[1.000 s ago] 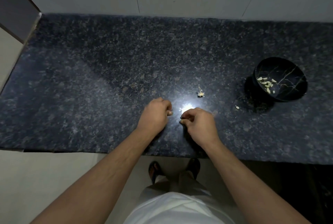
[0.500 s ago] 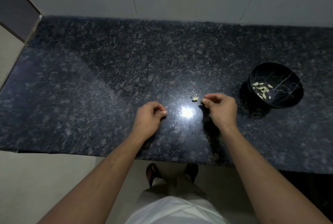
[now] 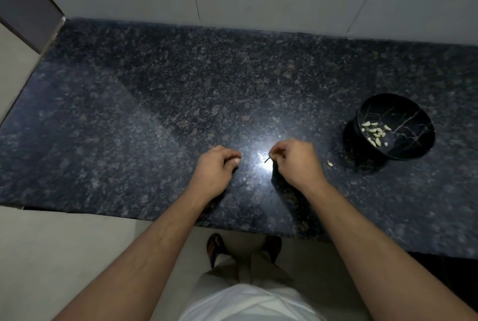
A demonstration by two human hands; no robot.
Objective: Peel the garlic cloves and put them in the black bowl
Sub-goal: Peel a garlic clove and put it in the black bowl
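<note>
The right hand point(image 3: 294, 161) pinched a thin dark stalk-like scrap point(image 3: 267, 159) in its curled fingertips, over a bright glare on the speckled, polished granite tabletop point(image 3: 155, 103). The left hand point(image 3: 216, 168) lay curled just beside that grip (whether it held anything, I could not tell). Beyond the grip to the right sat the round black bowl point(image 3: 411, 137), veined in pale lines, holding peeled garlic cloves point(image 3: 375, 132); one loose pale clove point(image 3: 330, 164) lay between.

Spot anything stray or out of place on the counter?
One pale garlic piece lies loose on the countertop, short of the black bowl where the other peeled cloves sit. The right hand pinches a thin dark stem-like bit. Nothing else stands out.
</note>
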